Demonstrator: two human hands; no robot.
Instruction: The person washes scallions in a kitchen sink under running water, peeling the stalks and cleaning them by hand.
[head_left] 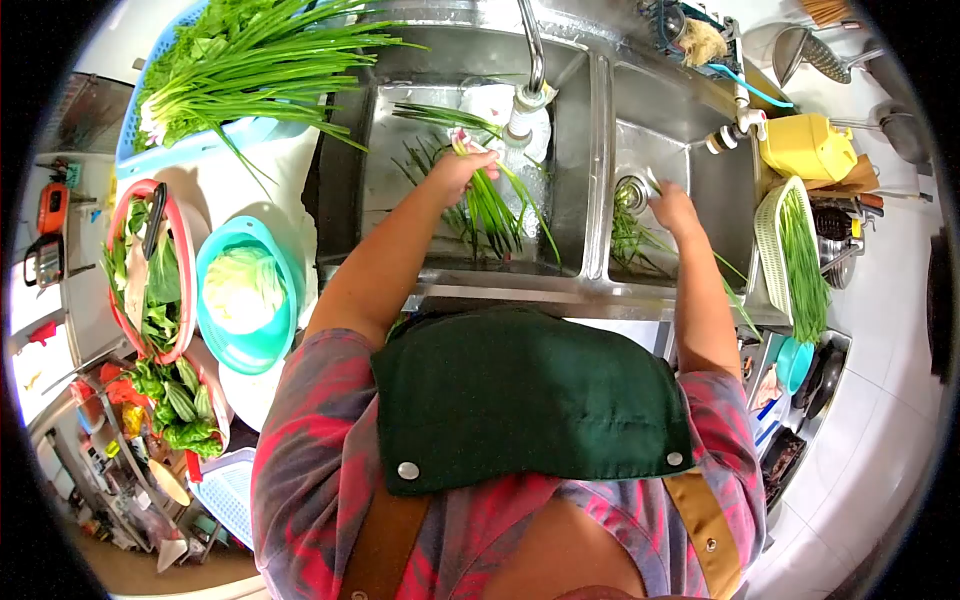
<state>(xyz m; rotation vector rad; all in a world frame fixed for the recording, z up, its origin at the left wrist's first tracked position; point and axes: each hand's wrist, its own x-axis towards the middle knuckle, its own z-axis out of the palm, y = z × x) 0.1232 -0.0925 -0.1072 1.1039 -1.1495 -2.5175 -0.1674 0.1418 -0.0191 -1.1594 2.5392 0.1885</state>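
Observation:
My left hand is closed around a bunch of green onions in the left sink basin, beside the faucet's stream. Their white and pinkish root ends stick up past my fingers and the leaves hang towards me. More green onion stalks lie in that basin. Over the right sink basin, my right hand is closed near the drain, with a pale stalk end at its fingertips. Loose green leaves lie around the drain, and a long one passes under my wrist.
A blue basket heaped with green onions stands at upper left. Below it are a red-rimmed basin of leafy greens with a knife and a turquoise colander with cabbage. Right: a white basket and yellow jug.

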